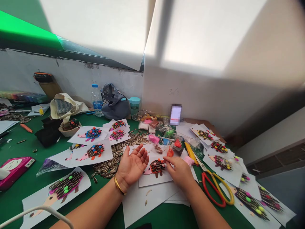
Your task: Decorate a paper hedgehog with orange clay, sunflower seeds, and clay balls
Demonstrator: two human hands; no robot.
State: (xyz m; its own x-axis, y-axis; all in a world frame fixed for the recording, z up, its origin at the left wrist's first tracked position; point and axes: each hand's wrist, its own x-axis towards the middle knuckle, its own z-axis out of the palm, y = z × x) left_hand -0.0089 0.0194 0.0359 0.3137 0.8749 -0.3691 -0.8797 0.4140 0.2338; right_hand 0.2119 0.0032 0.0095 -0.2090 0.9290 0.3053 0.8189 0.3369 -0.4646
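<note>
Left hand [133, 163] palm up, fingers spread and slightly curled, nothing visible on palm; gold metal bangle [119, 185] on wrist. Right hand [177, 171] has thumb and index pinched together at the right edge of the hedgehog picture of coloured clay and striped seeds [157, 167]; can't tell if anything is between the fingertips. Hands apart, hedgehog between them on white paper, pink and red balls on its back. Loose striped seed pile [108, 167] left of left hand. Red-and-yellow-handled metal scissors [216, 190] right of right hand. More white hedgehog cards left [82, 156] and right. Pixelated phone [175, 114] stands far.
</note>
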